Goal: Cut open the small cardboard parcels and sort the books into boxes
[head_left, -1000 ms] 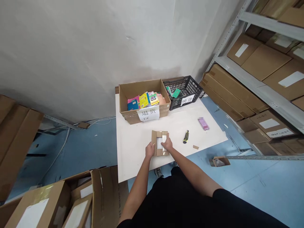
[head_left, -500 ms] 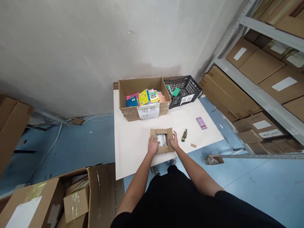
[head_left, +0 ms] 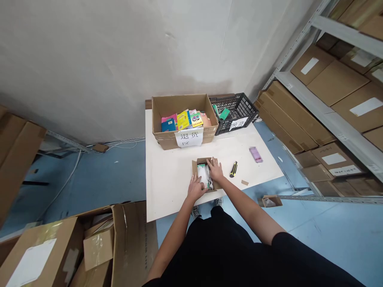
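A small cardboard box (head_left: 194,167) stands on the white table near its front edge, its top open. Inside lies a white and green packet (head_left: 203,174), partly hidden by my hands. My left hand (head_left: 196,188) grips the near left side of the box, its thumb reaching over the opening toward the packet. On the right rim, my right hand (head_left: 216,170) is curled over the wall and flap, fingertips at the far right corner. A yellow and black utility knife (head_left: 233,169) lies to the right of the box.
Behind stand a large carton (head_left: 163,140) of colourful booklets and a black plastic crate (head_left: 236,113) with green items. A blurred purple thing (head_left: 255,154) and a cardboard scrap (head_left: 244,182) lie on the table (head_left: 167,179). Shelves of cartons (head_left: 353,83) rise at right; a parcel-filled carton (head_left: 131,239) sits lower left.
The flaps that framed the opening are now folded back, showing more of the packet. My right hand has moved over the right rim; my left hand has shifted toward the near side.
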Motion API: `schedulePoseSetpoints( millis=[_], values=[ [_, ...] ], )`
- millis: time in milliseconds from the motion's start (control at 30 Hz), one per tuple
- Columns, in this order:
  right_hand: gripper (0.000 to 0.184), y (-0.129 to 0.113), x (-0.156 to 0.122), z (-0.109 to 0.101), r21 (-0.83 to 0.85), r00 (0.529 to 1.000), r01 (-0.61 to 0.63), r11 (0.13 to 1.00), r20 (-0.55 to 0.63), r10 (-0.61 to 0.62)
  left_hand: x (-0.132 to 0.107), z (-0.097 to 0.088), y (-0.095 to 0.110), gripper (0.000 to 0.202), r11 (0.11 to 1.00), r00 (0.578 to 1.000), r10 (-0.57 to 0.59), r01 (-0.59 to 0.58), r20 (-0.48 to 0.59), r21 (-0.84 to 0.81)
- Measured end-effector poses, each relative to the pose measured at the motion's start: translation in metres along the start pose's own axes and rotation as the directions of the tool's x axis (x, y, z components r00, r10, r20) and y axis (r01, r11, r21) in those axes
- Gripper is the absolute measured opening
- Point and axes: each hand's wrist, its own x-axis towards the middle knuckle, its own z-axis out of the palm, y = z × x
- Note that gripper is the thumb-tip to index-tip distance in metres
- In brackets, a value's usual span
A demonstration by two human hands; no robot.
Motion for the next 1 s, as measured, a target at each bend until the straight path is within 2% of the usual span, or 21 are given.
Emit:
schedulePoseSetpoints(
  millis=[33, 133, 167, 267, 333, 367, 467, 533, 633, 800, 900, 1000],
  values=[
    [0.083, -0.003, 0.007, -0.002, -0.009, 0.999, -0.02, 1.0, 0.027, 0.02, -0.002, 0.002, -0.003, 0.034, 1.0, 1.0, -0.024, 0.024, 0.015, 0.011],
    [0.085, -0.011, 0.026, -0.005, -0.011, 0.993, -0.068, 0.998, 0.101, 0.069, -0.01, 0.013, -0.011, 0.062, 0.998, 0.997, -0.062, 0.061, 0.046, 0.022],
    [0.084, -0.013, 0.031, -0.005, 0.001, 0.989, -0.085, 0.996, 0.121, 0.085, -0.012, 0.017, -0.012, 0.066, 0.998, 0.996, -0.066, 0.065, 0.055, 0.021],
    [0.076, -0.013, 0.038, -0.003, 0.073, 0.985, -0.121, 0.99, 0.129, 0.111, -0.015, 0.033, -0.011, 0.049, 0.997, 0.997, -0.07, 0.069, 0.027, 0.015],
    [0.069, -0.01, 0.035, 0.002, 0.128, 0.994, -0.109, 0.986, 0.048, 0.103, -0.015, 0.043, -0.009, 0.035, 0.998, 0.997, -0.069, 0.069, -0.037, -0.002],
    [0.066, -0.01, 0.031, 0.005, 0.157, 0.995, -0.089, 0.984, -0.031, 0.095, -0.015, 0.048, -0.008, 0.031, 0.998, 0.995, -0.067, 0.066, -0.07, -0.014],
    [0.058, -0.011, 0.014, 0.019, 0.26, 0.952, 0.033, 0.965, -0.303, 0.049, -0.015, 0.06, -0.007, 0.028, 0.997, 0.99, -0.06, 0.054, -0.131, -0.051],
    [0.056, -0.016, 0.005, 0.029, 0.3, 0.936, 0.142, 0.943, -0.351, -0.029, -0.015, 0.064, -0.007, 0.026, 0.996, 0.987, -0.067, 0.057, -0.145, -0.072],
    [0.055, -0.025, 0.004, 0.037, 0.275, 0.97, 0.195, 0.941, -0.199, -0.142, -0.015, 0.066, -0.008, 0.023, 0.993, 0.987, -0.08, 0.067, -0.138, -0.096],
    [0.065, -0.031, 0.03, 0.028, 0.153, 0.986, 0.148, 0.977, 0.054, -0.158, -0.015, 0.064, -0.01, 0.032, 0.99, 0.987, -0.078, 0.059, -0.144, -0.131],
    [0.064, -0.032, 0.035, 0.022, 0.133, 0.984, 0.14, 0.981, 0.09, -0.152, -0.014, 0.064, -0.01, 0.039, 0.989, 0.981, -0.092, 0.069, -0.169, -0.134],
    [0.061, -0.033, 0.024, 0.017, 0.129, 0.989, 0.14, 0.982, 0.034, -0.145, -0.013, 0.064, -0.01, 0.044, 0.989, 0.977, -0.094, 0.07, -0.192, -0.128]
  ],
)
